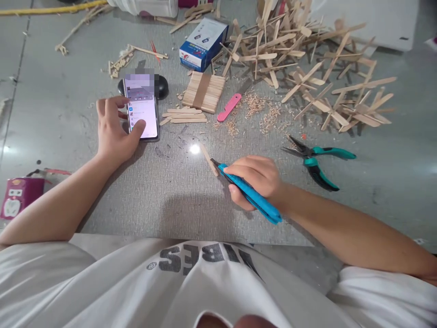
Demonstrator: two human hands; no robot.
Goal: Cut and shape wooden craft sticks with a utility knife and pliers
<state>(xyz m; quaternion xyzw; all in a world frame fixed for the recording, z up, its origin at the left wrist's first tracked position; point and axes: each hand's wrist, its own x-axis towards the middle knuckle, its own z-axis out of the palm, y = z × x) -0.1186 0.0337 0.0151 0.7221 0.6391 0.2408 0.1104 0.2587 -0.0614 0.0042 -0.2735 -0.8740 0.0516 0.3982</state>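
Observation:
My left hand [118, 132] is on a smartphone [143, 118] that is propped against a round black object [161, 86]. Its thumb lies over the lit screen and its fingers curl at the left edge. In my right hand [259, 177] is a blue utility knife [251, 191], pointing up and left. The dark tip of the knife is at a single wooden craft stick [209, 160] lying on the grey table [136, 205]; whether they touch I cannot tell. Left of the phone's far end, small cut stick pieces [119, 64] are scattered.
A banded bundle of craft sticks [204, 91], loose sticks [184, 115], a pink folding knife [229, 107] and shavings [254, 104] lie beyond my hands. Pliers [312, 157] rest open at right. Behind are a blue-white box [204, 43] and crossed-stick pieces [273, 50]. A purple socket box [22, 196] sits left.

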